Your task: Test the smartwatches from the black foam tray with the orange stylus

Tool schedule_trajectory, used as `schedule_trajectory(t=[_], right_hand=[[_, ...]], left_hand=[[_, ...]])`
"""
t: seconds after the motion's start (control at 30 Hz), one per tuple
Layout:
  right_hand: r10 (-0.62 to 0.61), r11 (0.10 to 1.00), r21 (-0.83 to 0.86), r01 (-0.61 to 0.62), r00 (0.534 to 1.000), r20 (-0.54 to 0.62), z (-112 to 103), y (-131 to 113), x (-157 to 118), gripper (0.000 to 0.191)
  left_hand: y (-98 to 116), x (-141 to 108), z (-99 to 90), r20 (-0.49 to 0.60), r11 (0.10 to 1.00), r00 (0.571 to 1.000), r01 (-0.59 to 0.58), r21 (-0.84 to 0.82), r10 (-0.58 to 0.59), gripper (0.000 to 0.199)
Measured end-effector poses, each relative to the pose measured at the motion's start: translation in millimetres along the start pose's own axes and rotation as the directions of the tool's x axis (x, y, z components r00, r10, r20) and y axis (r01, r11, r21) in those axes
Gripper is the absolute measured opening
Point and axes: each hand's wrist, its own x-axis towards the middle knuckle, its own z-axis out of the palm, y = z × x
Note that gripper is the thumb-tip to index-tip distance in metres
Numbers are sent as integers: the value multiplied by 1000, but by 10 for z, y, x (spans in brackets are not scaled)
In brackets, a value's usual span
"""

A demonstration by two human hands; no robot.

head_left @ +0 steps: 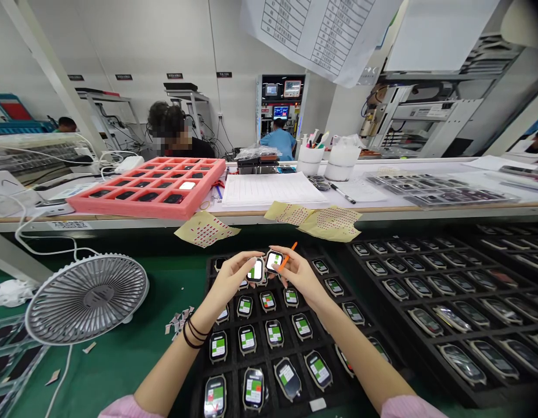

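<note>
1. Left hand (229, 280): held partly closed, with a smartwatch body (255, 270) pinched by its edges, lit screen upward.
2. Right hand (301, 274): also partly closed. A second smartwatch body (274, 261) is gripped at its edges, and an orange plastic stick (289, 255) is clamped in the same hand, angled up and away from the palm.
3. Both held watches are kept just beside each other, above a black foam tray (231, 371); whether they touch cannot be told. Rows of similar watch bodies (248, 340) with green-and-white displays are seated in that tray.
4. A second black tray (469, 396) is set to the right, filled with rows of darker, glossy watch bodies (462, 364).
5. Black bands (192, 334) are worn on the left wrist, and pink sleeves (129, 407) are seen at the bottom edge.
6. A white desk fan (86, 299) is placed on a green mat (121, 363) to the left.
7. On the bench beyond, a pink foam tray (79, 203) holds dark devices (173, 198) in compartments. A ruled paper form (273, 188) is laid nearby, and dotted sheets (205, 228) overhang the bench edge.
</note>
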Motion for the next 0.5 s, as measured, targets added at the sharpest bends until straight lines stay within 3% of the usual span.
schedule_trajectory(t=[0.27,0.5], right_hand=[[4,1000,8,-3,999,-50,0,20,16,42],[16,1000,17,-13,991,-134,7,-19,2,31]], left_hand=[[-83,20,-9,66,999,997,-47,1,46,51],[-2,2,-6,-17,997,998,-53,61,54,32]])
